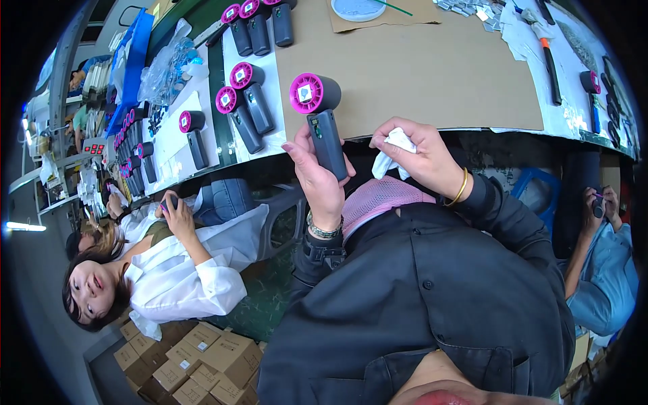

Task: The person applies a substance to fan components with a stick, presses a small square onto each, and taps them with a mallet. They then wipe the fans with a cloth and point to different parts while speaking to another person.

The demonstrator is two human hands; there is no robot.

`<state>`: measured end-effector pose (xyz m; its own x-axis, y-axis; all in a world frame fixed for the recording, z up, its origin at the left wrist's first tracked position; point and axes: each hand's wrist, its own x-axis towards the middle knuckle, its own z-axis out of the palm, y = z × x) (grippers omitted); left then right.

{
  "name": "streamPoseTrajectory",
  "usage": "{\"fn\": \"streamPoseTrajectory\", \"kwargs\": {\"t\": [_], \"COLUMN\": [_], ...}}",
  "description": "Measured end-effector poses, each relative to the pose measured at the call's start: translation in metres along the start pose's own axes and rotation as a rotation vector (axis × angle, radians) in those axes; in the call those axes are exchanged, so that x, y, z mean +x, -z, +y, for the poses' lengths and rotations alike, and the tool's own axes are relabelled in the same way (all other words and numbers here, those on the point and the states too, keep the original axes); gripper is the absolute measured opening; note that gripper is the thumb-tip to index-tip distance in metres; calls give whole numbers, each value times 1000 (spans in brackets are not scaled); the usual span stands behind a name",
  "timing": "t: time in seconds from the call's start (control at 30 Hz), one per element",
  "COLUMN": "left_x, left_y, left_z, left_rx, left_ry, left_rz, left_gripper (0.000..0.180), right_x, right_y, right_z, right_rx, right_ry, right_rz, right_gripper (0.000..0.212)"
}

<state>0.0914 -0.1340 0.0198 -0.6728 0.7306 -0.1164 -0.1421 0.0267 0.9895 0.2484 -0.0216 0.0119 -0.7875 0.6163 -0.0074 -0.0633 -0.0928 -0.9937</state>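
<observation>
My left hand (319, 177) is wrapped around the dark grey handle of a small handheld fan (327, 138). The fan's round head has a bright pink grille with a white square label, and it stands up over the near edge of the table. To its right, my right hand (425, 154) pinches a crumpled white cloth (393, 154) between thumb and fingers. Cloth and fan are apart. Several like fans lie on the table to the left, among them a pair (253, 108) close to the fan in my hand.
Brown cardboard (418, 81) covers the table ahead. A round pale dish (358, 8) lies at the far side, and an orange-and-black tool (550, 71) at the right. Co-workers sit at left and right, each holding a dark object. Cartons (202, 358) are stacked at lower left.
</observation>
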Motion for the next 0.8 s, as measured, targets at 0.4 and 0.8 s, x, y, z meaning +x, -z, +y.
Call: {"fn": "streamPoseTrajectory", "kwargs": {"t": [0.4, 0.8], "left_x": [-1, -65], "left_y": [23, 95], "left_z": [0, 3], "left_rx": [-432, -396], "left_ry": [173, 103], "left_rz": [-132, 215], "left_gripper": [85, 85], "right_x": [0, 0], "right_y": [-7, -15], "right_z": [0, -4], "right_rx": [-44, -219], "right_ry": [-77, -61], "right_rz": [-37, -201], "right_gripper": [16, 19]}}
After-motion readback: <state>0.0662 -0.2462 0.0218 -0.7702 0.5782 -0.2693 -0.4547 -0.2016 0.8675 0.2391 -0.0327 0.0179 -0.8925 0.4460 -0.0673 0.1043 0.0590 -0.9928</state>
